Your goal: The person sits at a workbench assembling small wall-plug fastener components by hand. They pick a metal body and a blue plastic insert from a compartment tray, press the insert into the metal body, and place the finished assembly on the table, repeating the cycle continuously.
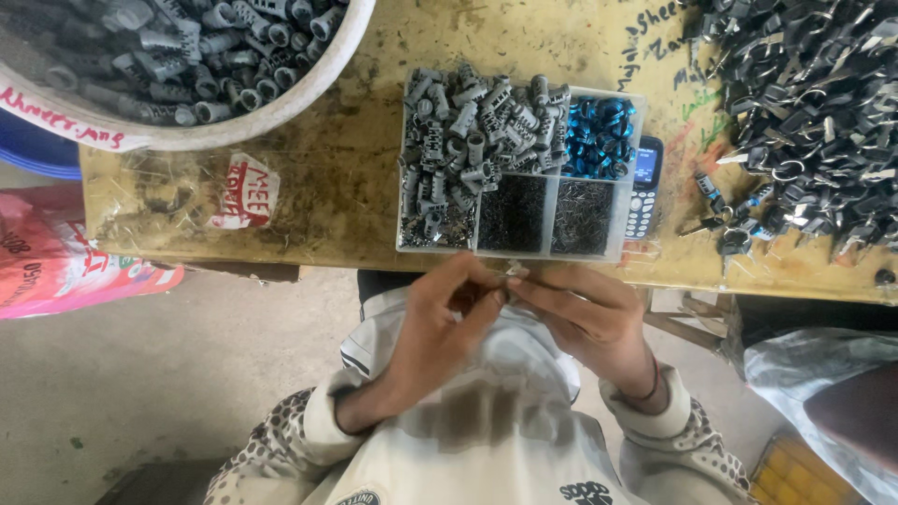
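My left hand [447,323] and my right hand [585,313] meet just below the table edge, over my lap. Their fingertips pinch a small grey part [512,278] between them; its shape is mostly hidden by my fingers. Right above my hands sits a clear compartment tray [629,168]. It holds several ribbed grey plastic pieces [458,140], blue rings [599,136] and two sections of tiny dark metal bits [547,215].
A worn yellow table [327,187] carries a big white bowl [281,108] of grey pieces at the back left. A keypad phone [644,187] lies beside the tray, next to a heap of black and silver clips [814,103]. A pink bag [47,262] lies left.
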A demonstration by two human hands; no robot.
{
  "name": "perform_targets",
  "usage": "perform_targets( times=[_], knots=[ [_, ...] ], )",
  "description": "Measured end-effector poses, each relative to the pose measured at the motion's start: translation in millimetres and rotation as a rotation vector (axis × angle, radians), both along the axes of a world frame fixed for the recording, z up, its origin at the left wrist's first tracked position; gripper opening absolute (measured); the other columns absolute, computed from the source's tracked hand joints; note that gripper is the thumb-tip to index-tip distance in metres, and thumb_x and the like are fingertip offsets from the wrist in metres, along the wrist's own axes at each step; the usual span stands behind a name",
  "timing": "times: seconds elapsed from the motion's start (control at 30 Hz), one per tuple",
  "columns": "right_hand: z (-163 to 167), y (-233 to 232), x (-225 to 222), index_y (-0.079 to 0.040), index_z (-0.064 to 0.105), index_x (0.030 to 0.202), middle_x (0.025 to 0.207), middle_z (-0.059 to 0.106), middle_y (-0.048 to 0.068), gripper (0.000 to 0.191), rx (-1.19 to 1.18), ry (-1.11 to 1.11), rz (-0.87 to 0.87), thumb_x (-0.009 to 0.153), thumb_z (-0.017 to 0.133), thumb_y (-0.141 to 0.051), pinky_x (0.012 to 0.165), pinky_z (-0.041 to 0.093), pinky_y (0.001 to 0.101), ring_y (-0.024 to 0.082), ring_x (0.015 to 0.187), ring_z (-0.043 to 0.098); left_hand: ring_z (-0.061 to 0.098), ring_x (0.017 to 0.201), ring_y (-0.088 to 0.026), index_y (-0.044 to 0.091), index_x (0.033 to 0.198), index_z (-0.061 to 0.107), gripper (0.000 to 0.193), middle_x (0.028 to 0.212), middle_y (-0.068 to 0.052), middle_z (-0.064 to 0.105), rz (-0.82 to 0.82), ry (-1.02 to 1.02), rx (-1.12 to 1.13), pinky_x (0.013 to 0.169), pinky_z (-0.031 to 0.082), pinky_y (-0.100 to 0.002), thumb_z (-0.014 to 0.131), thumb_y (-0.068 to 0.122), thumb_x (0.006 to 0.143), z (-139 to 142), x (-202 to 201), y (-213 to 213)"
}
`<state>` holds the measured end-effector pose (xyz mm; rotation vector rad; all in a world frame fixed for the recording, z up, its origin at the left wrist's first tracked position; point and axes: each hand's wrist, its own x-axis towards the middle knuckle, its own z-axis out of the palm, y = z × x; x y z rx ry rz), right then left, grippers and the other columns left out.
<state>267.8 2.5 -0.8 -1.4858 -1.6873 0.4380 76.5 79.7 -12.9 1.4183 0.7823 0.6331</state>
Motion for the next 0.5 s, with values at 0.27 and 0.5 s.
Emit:
perform_targets(
  times=[0.27, 0.5],
  knots=[
    [10, 13, 2, 0.004, 0.065, 0.115, 0.110, 0.068, 0.016, 0.031, -0.251, 0.239, 0.035, 0.088, 0.076, -0.006, 0.071, 0.063, 0.0282, 0.021, 0.088, 0.075, 0.081, 0.097, -0.020, 0.003, 0.114, 0.074, 0.021, 0.110, -0.015, 0.079, 0.038, -0.050, 0.155, 0.084, 0.069, -0.030, 0.076, 0.003, 0.093, -2, -2, 3],
    [-37, 67, 88, -0.003, 0.074, 0.110, 0.094, 0.070, 0.015, 0.015, -0.090, -0.373, -0.422, 0.097, 0.081, -0.006, 0.064, 0.049, 0.0352, 0.025, 0.076, 0.066, 0.079, 0.101, -0.022, 0.006, 0.114, 0.072, 0.019, 0.112, -0.013, 0.077, -0.081, -0.266, 0.353, 0.087, 0.068, -0.032, 0.076, 0.002, 0.096, -19, -17, 14]
  ],
)
